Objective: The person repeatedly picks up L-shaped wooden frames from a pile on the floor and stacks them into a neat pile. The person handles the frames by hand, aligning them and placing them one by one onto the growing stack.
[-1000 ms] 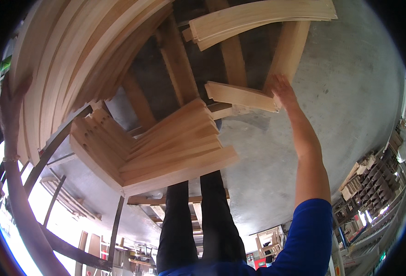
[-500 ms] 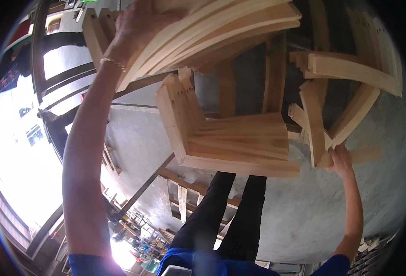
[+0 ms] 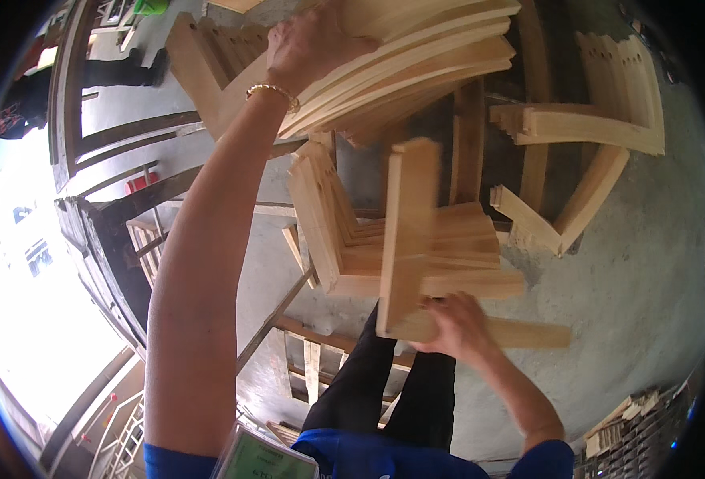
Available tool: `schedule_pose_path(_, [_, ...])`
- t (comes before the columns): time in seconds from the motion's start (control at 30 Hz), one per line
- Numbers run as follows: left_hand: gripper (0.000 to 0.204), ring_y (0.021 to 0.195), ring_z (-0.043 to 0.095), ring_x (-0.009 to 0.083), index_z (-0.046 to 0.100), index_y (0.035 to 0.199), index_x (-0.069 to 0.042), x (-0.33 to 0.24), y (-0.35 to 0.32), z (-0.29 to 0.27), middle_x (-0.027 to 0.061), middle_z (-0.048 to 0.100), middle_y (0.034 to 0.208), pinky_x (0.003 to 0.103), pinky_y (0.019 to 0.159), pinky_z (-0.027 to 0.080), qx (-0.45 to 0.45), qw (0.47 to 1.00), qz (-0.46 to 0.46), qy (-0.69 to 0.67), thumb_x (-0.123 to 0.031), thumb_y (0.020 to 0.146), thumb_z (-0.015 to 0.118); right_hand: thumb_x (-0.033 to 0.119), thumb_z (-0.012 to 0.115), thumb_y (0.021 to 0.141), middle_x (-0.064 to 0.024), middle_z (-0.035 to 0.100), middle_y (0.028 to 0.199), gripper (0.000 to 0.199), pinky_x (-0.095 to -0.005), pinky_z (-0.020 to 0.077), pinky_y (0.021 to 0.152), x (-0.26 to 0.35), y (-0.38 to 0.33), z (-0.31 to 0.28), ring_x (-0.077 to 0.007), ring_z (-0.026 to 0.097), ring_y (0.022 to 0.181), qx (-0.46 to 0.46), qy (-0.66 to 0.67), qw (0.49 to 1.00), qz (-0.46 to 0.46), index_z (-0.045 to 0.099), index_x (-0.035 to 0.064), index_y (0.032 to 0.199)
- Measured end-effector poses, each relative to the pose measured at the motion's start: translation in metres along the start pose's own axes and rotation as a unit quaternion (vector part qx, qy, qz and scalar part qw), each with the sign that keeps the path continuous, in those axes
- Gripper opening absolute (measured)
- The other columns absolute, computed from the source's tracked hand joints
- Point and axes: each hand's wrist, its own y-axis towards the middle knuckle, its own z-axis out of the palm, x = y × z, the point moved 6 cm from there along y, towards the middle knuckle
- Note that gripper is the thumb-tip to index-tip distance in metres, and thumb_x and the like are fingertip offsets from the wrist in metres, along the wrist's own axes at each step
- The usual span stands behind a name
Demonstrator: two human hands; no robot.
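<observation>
My right hand (image 3: 458, 326) grips an L-shaped wooden frame piece (image 3: 408, 231) near its corner. One arm of the piece stands up, a little blurred; the other runs right, past my hand. Behind it, a stack of similar L-shaped pieces (image 3: 456, 259) sits in front of my legs. At the top, my left hand (image 3: 314, 49) lies on a larger stack of curved wooden pieces (image 3: 416, 68), its thumb stretched along the wood. Its other fingers are partly hidden. Nothing separate shows in that hand.
More L-shaped pieces (image 3: 592, 124) stand at the right, with a single angled piece (image 3: 600, 195) in front. Dark wooden rails (image 3: 468, 144) run beneath the stacks. A slatted wooden pallet (image 3: 312, 363) lies by my legs. Another person's dark-clothed leg (image 3: 117, 72) shows at upper left.
My right hand has carried the L-shaped piece leftward from the pile at the right to in front of the middle stack. My left hand has moved right along the curved pieces.
</observation>
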Motion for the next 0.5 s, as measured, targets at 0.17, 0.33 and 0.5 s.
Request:
schedule_pose_path(0.17, [0.070,0.099,0.061,0.0344,0.053,0.122,-0.010,-0.006,0.004,0.007,0.0192,0.064,0.105,0.044,0.087,0.047,0.016,1.000,-0.005,-0.001,-0.045,0.063,0.071,0.044,0.082,0.055,-0.0099,0.052,0.083,0.067,-0.0418,0.0407,0.071,0.069,0.061,0.063,-0.0275,0.053,0.083,-0.021,0.040,0.999,-0.014,0.055,0.0172,0.110])
schedule_pose_path(0.33, [0.090,0.114,0.053,0.0315,0.033,0.139,-0.007,0.026,0.013,0.027,0.0181,0.056,0.122,0.043,0.095,0.040,0.023,0.996,0.008,0.085,-0.058,0.071,0.063,0.042,0.079,0.061,-0.0147,0.054,0.103,0.073,-0.0454,0.0417,0.081,0.067,0.083,0.092,-0.0309,0.052,0.103,-0.072,-0.004,0.997,0.031,0.050,0.0166,0.123])
schedule_pose_path(0.5, [0.075,0.104,0.059,0.0335,0.045,0.130,-0.010,0.021,0.011,0.033,0.0167,0.062,0.112,0.043,0.090,0.043,0.019,0.997,-0.011,0.074,-0.054,0.073,0.063,0.027,0.073,0.072,-0.0168,0.056,0.108,0.053,-0.0463,0.0436,0.086,-0.038,0.034,0.021,-0.0335,0.054,0.105,-0.227,0.078,0.960,0.144,0.054,0.0125,0.119])
